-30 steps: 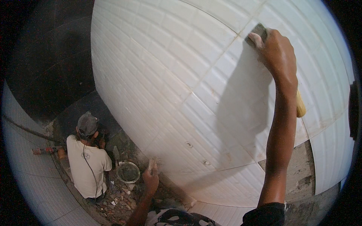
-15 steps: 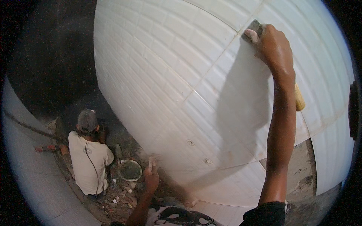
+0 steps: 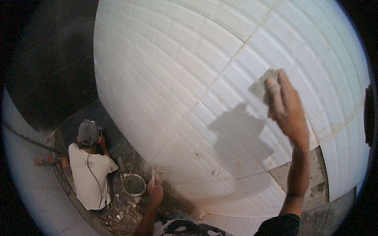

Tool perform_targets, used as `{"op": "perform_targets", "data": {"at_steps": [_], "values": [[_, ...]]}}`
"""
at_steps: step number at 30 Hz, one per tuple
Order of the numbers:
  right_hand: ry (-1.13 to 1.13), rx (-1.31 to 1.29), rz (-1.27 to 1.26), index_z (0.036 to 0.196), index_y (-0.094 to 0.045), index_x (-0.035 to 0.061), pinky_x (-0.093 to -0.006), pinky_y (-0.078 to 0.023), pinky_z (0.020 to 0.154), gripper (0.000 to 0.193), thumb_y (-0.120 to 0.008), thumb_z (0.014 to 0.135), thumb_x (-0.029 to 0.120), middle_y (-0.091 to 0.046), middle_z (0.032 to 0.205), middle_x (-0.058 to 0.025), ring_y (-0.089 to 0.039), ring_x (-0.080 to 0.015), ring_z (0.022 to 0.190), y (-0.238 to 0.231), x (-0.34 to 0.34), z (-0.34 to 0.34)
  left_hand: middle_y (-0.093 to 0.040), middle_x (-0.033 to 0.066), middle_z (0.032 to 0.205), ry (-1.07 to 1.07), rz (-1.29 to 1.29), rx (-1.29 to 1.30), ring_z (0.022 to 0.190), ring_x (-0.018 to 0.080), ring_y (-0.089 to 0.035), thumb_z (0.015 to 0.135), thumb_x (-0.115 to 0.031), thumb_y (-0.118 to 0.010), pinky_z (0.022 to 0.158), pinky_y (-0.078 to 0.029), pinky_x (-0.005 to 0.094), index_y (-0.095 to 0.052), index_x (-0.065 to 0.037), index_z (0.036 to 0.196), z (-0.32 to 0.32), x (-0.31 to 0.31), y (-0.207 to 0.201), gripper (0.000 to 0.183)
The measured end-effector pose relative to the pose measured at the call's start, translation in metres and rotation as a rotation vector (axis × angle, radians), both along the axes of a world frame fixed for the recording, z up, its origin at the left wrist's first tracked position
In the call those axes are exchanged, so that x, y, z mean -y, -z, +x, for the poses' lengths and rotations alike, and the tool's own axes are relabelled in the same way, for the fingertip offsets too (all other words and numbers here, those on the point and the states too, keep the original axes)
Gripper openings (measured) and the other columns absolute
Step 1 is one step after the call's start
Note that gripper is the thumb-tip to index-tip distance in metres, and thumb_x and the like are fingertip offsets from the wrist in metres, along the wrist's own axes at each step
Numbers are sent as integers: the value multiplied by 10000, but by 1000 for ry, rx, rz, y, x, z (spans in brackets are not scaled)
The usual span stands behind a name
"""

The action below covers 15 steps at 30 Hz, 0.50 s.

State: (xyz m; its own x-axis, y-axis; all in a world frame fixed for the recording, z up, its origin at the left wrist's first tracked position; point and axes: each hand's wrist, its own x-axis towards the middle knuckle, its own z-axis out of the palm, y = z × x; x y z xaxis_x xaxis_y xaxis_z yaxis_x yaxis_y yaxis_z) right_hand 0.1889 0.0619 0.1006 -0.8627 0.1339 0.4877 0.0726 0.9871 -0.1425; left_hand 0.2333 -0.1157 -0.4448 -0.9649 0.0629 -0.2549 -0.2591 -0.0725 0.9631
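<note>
My right hand (image 3: 285, 104) is raised in front of a white ribbed tile wall (image 3: 220, 51), its fingers closed on a flat grey-green scraper (image 3: 258, 87) with a pale smeared face. Motion blurs the scraper, its handle is hidden, and its shadow falls on the tiles to the left. I cannot tell whether it touches the wall. Low down, my left hand (image 3: 156, 190) is closed round a small pale flat piece (image 3: 154, 174) near the bottom of the wall. Dust or blur makes that piece hard to name.
On the lower left, a co-worker (image 3: 89, 173) in a cap and pale shirt sits on the floor, facing away. Beside them stands a round basin (image 3: 134, 185) of grey mix, amid rubble (image 3: 118, 214). Bare masonry (image 3: 311, 175) shows between tiles at right. Two pipe outlets (image 3: 215, 172) pierce the wall.
My right hand has come down the wall with the scraper and turned, and the wooden handle behind my forearm no longer shows. My left hand has dropped slightly. The co-worker's arm has shifted.
</note>
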Motion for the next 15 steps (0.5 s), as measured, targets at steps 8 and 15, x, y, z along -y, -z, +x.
{"op": "perform_targets", "data": {"at_steps": [8, 15], "values": [[38, -97, -146, 1441, -368, -6, -345, -470, 787, 576, -622, 1024, 300, -639, 1157, -204, -560, -221, 925, 8, -12, 34, -717, 240, 1140, 179, 22, -179, 1036, 319, -691, 1079, -427, -448, 935, -519, 436, -513, 95, 1409, -19, -27, -84, 621], [-87, 21, 362, 1552, -367, 90, -446, -560, 855, 906, -828, 816, 346, -617, 1106, -220, -674, -380, 981, -16, -10, 2, -710, 251, 1174, 300, -50, -130, 1077, 333, -693, 1074, -431, -462, 940, -527, 433, -537, 86, 1393, -18, -57, -31, 612]]}}
